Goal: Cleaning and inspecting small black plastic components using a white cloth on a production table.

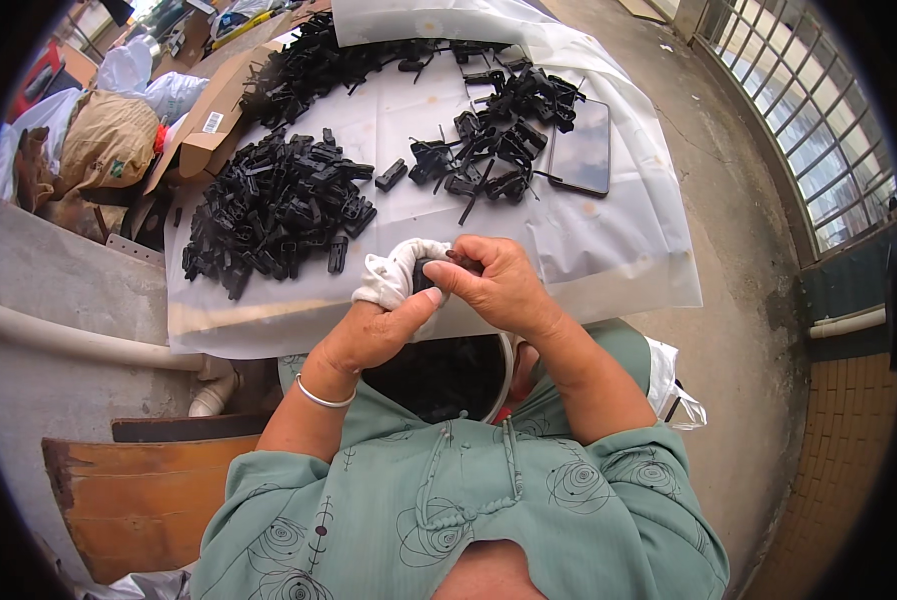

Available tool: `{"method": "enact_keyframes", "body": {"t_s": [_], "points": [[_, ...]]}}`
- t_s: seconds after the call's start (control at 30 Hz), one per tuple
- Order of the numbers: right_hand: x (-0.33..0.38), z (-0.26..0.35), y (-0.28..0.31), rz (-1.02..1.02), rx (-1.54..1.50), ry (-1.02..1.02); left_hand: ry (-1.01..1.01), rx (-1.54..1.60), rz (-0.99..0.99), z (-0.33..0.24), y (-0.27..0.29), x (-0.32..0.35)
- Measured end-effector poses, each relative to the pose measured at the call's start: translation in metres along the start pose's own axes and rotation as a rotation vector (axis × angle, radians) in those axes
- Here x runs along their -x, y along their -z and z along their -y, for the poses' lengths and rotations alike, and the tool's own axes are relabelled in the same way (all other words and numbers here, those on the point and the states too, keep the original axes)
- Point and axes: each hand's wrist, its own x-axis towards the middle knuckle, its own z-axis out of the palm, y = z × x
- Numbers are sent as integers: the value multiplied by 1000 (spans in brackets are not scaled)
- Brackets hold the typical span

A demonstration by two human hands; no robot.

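A small black plastic part (423, 278) is held between my two hands over the near edge of the table. My left hand (369, 328), with a white cloth (387, 272) round its fingers, is closed on one side of the part. From the right, my right hand (504, 285) pinches at it with thumb and bent fingers; a dark bit shows by its fingertips, too small to name. On the left lies a heap of loose black parts (279, 205). Farther right is a cluster of black parts with thin stems (519, 125). One single part (391, 175) lies between them.
White plastic sheeting (609, 245) covers the table. A dark flat phone-like slab (581, 150) lies at right. More black parts (299, 75) are heaped at the far side, beside an open cardboard box (214, 115). Below my hands, a pale-rimmed bucket (507, 380) with dark contents stands between my legs.
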Motion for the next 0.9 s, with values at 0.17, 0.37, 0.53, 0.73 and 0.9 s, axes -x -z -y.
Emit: {"method": "enact_keyframes", "body": {"t_s": [0.17,0.37,0.53,0.73,0.9], "points": [[-1,7,-1,69,96,-93,-117,-377,-86,8,4,-1],[1,0,6,177,67,99,-108,-163,-171,10,-1,-4],[1,0,4,180,97,34,-119,-235,-140,7,0,-2],[2,4,2,174,16,-38,-57,-202,-112,4,0,0],[1,0,1,200,87,129,-201,-161,-172,11,1,-5]]}}
